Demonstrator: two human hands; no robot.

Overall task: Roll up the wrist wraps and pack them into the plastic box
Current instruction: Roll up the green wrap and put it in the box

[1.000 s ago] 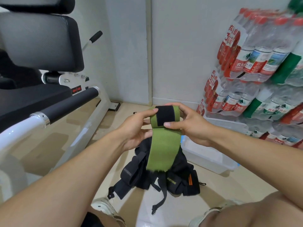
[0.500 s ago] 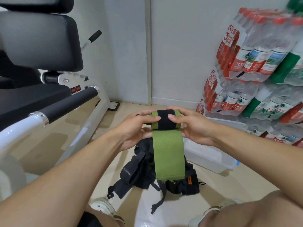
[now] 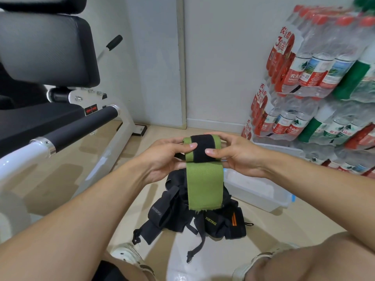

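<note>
Left hand point(image 3: 162, 159), right hand point(image 3: 237, 157) both grip green wrist wrap point(image 3: 204, 175); roll between thumbs thicker, hanging tail shorter than before.

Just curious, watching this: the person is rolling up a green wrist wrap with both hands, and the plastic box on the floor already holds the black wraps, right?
Not quite. The head view shows the black wraps piled on the floor beside the plastic box, not in it. The rest holds: left hand and right hand grip the green wrist wrap.
</note>
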